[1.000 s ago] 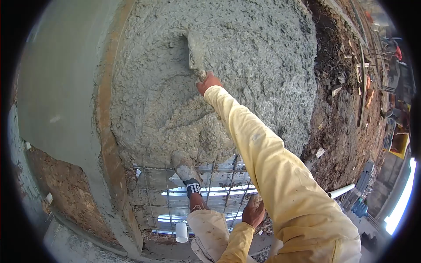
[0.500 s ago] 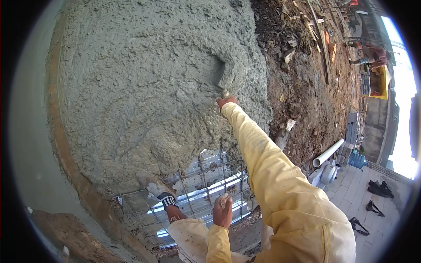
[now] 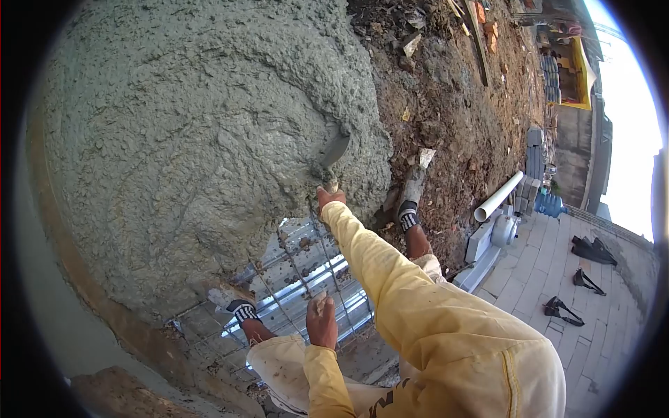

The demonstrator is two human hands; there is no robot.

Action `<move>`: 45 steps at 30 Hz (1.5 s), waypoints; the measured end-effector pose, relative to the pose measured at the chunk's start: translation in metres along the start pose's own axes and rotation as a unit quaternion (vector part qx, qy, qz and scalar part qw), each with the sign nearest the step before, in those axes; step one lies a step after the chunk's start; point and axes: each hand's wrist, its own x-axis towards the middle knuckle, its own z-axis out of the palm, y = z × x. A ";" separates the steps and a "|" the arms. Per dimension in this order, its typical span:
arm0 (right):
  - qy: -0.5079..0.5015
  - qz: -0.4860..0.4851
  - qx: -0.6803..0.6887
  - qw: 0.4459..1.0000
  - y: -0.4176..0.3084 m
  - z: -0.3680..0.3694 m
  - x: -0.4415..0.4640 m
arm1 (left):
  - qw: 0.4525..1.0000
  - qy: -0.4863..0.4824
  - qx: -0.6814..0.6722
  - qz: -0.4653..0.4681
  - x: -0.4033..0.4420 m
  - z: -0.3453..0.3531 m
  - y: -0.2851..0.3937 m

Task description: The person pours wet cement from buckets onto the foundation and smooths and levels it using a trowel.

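My right hand (image 3: 329, 196) is wrapped round the handle of a trowel (image 3: 337, 149). The trowel's blade is tilted and partly sunk in wet grey concrete (image 3: 202, 146), close to the concrete's edge with the soil. My left hand (image 3: 321, 322), in a loose fist, hangs over a rebar grid (image 3: 289, 272) near my knee; no object shows in it. Shiny metal sheeting (image 3: 334, 268) lies beneath the bars. One of my feet (image 3: 233, 306) stands at the concrete's near edge, the other (image 3: 410, 202) on the soil side.
A brown form edge (image 3: 77, 272) borders the concrete at left. Rough soil (image 3: 453, 104) with debris runs along the right. Farther right are a white pipe (image 3: 498, 197), a blue water bottle (image 3: 550, 204), paving (image 3: 536, 272) and black straps (image 3: 563, 311). Part of a person (image 3: 568, 31) shows far off.
My right hand has drawn the trowel back toward me through the concrete. The view has shifted right, and my foot on the soil side now shows. My left hand stays closed.
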 end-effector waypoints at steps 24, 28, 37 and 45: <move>-0.165 -0.124 -0.302 0.930 -0.003 -0.181 0.115 | 0.921 0.031 0.382 -0.070 0.014 0.007 -0.072; -0.292 -0.198 -0.293 0.888 -0.035 -0.195 0.055 | 0.879 0.034 0.466 -0.100 0.007 0.011 -0.082; -0.341 -0.444 -0.221 0.799 -0.200 -0.080 0.053 | 0.886 0.055 0.457 -0.051 0.017 0.083 -0.051; -0.241 -0.368 -0.187 0.878 -0.343 -0.095 0.170 | 0.950 0.071 0.299 -0.051 0.025 0.092 -0.069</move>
